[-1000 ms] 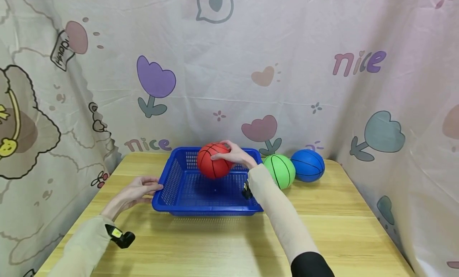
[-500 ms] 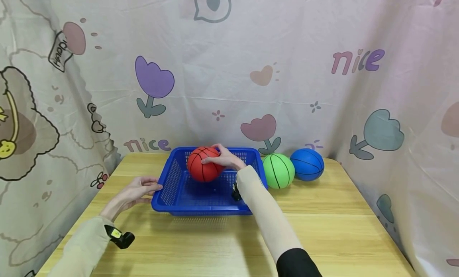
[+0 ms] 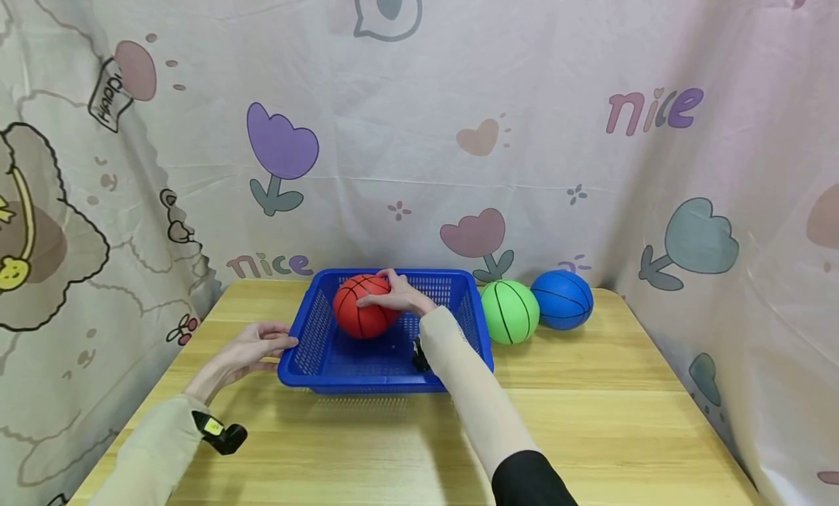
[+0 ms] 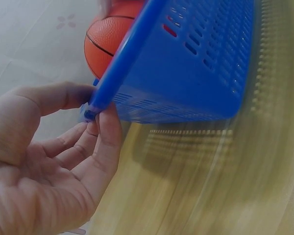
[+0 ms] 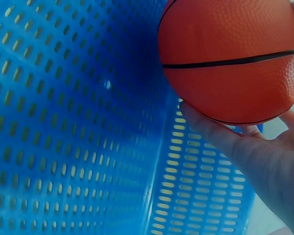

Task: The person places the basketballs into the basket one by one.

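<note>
A small red basketball [image 3: 359, 313] with black lines is inside the blue plastic basket [image 3: 387, 381], toward its left back part. My right hand [image 3: 397, 296] grips the ball from its right side, thumb in front and fingers over the top. In the right wrist view, the thumb [image 5: 220, 139] lies along the ball's surface above the perforated basket floor. My left hand [image 3: 252, 347] pinches the basket's left rim. The left wrist view shows that rim [image 4: 105, 93] between thumb and fingers, with part of the red ball [image 4: 105, 44] beyond it.
Right of the basket sit a green basketball [image 3: 510, 311], close by its side, and a blue basketball [image 3: 562, 300] behind and beside the green one. All stand on a light wooden table [image 3: 616, 418]. A printed curtain [image 3: 393, 149] hangs along the back and sides.
My right hand has carried the red ball leftward and lower into the basket. My left hand has kept its hold on the rim. The green and blue balls stay put.
</note>
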A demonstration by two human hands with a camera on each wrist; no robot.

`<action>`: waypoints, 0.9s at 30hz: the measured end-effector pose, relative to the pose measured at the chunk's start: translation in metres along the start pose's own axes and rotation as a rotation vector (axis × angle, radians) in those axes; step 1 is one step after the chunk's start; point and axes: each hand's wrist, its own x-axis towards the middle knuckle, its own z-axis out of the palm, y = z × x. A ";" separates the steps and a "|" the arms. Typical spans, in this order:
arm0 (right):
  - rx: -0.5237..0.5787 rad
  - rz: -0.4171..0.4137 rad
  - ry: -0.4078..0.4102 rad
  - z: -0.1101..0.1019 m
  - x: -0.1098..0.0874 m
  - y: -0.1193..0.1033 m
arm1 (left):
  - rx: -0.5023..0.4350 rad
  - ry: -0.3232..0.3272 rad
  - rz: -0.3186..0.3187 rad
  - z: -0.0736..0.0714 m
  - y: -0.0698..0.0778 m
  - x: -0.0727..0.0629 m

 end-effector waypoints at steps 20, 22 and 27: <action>-0.058 -0.020 0.062 0.018 0.009 0.004 | -0.031 0.004 -0.003 0.002 0.000 0.000; -0.063 -0.023 0.057 0.018 0.009 0.003 | -0.033 0.002 0.000 0.002 0.000 0.000; -0.072 -0.024 0.042 0.019 0.007 0.001 | -0.030 -0.003 0.006 0.001 0.000 0.000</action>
